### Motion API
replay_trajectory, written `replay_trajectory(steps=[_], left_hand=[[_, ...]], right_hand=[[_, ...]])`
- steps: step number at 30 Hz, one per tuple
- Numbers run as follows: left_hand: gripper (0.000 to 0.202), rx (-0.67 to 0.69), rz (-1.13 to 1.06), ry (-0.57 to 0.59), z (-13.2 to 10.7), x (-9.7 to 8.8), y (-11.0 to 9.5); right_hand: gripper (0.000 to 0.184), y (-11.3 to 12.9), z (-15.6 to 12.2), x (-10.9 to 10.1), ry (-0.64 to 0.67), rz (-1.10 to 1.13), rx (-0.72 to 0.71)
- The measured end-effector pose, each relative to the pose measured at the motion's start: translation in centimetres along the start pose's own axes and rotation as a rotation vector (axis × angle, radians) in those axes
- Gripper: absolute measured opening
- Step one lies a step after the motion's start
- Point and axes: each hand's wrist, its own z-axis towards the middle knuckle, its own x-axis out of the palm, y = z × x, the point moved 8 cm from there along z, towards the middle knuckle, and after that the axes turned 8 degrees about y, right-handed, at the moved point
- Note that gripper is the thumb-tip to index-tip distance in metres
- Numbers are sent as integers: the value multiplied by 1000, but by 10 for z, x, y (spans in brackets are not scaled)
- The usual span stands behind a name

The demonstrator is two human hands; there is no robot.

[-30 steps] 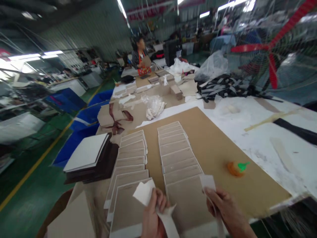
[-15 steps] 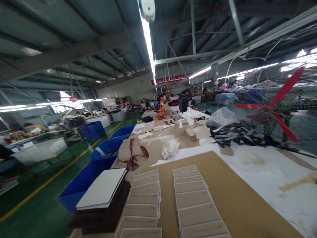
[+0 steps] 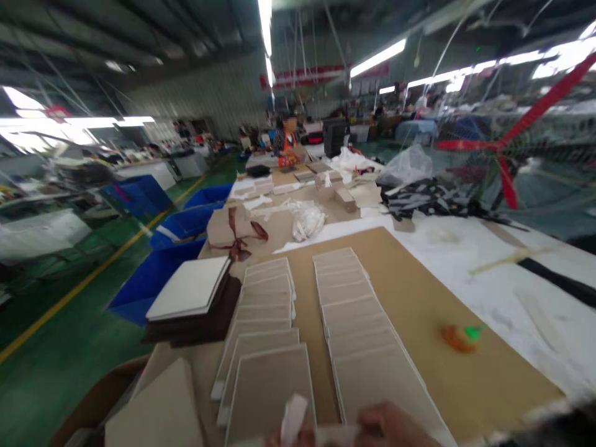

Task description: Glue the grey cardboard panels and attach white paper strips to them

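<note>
Two rows of overlapping grey cards with white edges, the left row and the right row, lie on a brown cardboard sheet. At the bottom edge only a sliver of my left hand shows, closed on a white paper strip that sticks up over the nearest card. My right hand is a blurred patch over the near end of the right row. Its fingers are smeared, and a pale strip seems to run toward it.
An orange and green small object lies on the cardboard at right. A stack of dark boards with a white top sits left, blue bins beyond. Black strips, a plastic bag and a red-bladed fan stand at right. A person works far off.
The camera swung up to the ceiling and hall, hiding both hands, then dropped again. My hands now only show at the bottom edge, lower than a second ago.
</note>
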Motion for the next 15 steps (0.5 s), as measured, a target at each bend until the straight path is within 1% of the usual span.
replay_trajectory(steps=[1, 2, 3, 4, 7, 9, 12, 15], left_hand=[[36, -34, 0, 18, -10, 1, 20], [40, -50, -12, 41, -17, 2, 34], [44, -52, -36, 64, -23, 4, 44], [47, -44, -65, 89, -26, 7, 50], [52, -38, -136, 133, -25, 18, 54], [52, -69, -149, 122, -20, 27, 56], [50, -113, -186, 63, -12, 41, 59], [49, -111, -269, 8, -2, 56, 59]], right_hand=[[22, -15, -4, 2, -1, 44, 31], [22, -26, -10, 4, 2, 111, 9], [24, -39, -16, 5, -9, 198, 12], [27, -52, -22, 6, -10, 285, 36], [39, -82, -39, 6, -84, 509, 123], [42, -94, -46, -1, -193, 587, 157], [42, -106, -45, -19, -349, 642, 165], [44, -118, -35, -43, -455, 665, 154]])
